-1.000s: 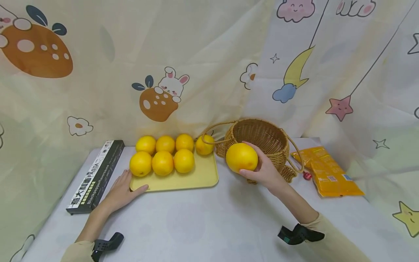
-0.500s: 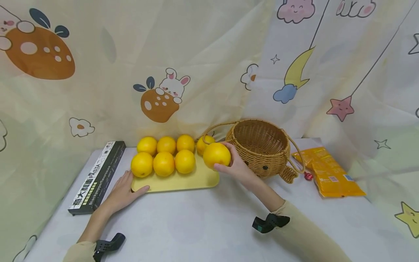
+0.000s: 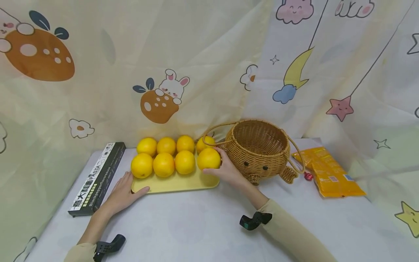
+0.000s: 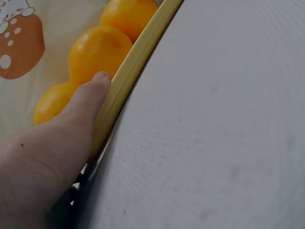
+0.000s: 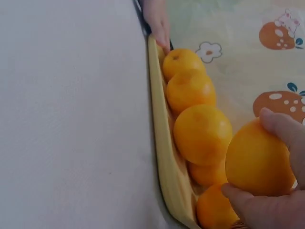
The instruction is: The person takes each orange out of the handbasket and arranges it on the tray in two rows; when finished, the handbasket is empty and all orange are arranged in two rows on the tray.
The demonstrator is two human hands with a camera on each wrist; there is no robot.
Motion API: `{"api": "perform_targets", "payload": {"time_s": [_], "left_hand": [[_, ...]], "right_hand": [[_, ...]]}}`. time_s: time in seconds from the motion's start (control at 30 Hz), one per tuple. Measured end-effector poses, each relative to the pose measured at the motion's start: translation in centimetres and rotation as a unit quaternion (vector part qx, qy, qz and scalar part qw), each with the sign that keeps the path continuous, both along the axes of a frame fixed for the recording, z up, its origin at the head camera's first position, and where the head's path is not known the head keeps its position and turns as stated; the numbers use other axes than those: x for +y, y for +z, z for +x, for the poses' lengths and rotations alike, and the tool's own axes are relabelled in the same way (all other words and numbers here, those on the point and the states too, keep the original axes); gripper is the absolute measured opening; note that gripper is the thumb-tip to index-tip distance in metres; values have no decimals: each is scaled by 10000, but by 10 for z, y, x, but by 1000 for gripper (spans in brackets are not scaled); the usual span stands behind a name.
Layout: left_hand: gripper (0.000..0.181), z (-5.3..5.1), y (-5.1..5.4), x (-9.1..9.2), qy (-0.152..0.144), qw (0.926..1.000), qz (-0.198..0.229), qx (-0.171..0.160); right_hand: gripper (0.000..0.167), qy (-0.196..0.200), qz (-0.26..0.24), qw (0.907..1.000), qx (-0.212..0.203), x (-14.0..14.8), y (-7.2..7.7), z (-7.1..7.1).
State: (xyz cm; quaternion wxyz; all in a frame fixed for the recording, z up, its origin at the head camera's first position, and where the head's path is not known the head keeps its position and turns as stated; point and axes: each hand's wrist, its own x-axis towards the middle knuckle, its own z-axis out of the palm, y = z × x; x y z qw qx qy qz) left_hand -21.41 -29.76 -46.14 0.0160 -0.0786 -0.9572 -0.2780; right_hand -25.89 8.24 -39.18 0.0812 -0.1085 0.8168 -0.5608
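Observation:
My right hand [image 3: 229,171] grips an orange [image 3: 208,158] between thumb and fingers at the right end of the front row, over the yellow tray [image 3: 183,184]. Whether that orange touches the tray I cannot tell. In the right wrist view the held orange [image 5: 257,162] looks nearer the camera than the others. Several more oranges [image 3: 164,164] fill two rows on the tray. My left hand [image 3: 122,193] rests at the tray's front left corner, its fingers fairly straight along the side; the left wrist view has its thumb [image 4: 93,95] over the rim.
A wicker basket [image 3: 242,154] with a face stands right of the tray; its handle loop overlaps the rear right orange [image 3: 203,146]. Farther right lie an orange packet [image 3: 332,176] and a small red item [image 3: 308,176]. A black pasta box [image 3: 98,178] lies at left.
My right hand has carried the orange leftward from in front of the basket to the right end of the tray's front row. The left hand has stayed at the tray's corner.

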Motion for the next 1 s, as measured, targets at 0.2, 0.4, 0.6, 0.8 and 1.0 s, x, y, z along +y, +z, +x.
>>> {"api": "perform_targets", "payload": {"time_s": [0.2,0.4,0.6,0.8,1.0], "left_hand": [[105,1,3,-1,24,10000,-16,-36],[105,1,1,0,2,10000,-14,-16],[105,-2,0,-1,10,10000,-28,-8],[105,-2,2,-1,25,10000,-7,30],[105,-1,0,-1,31,10000,-25,16]], "right_hand": [[95,-164,547,9968,554,-14,-15,-15],[91,-174,1129,9871,1122,-21,-29,-25],[91,-124,1245,9845,1227,-23,-31,-30],[94,56,1407,9828,1194,-24,-29,-31],[95,160,1381,9860,922,-23,-28,-28]]}}
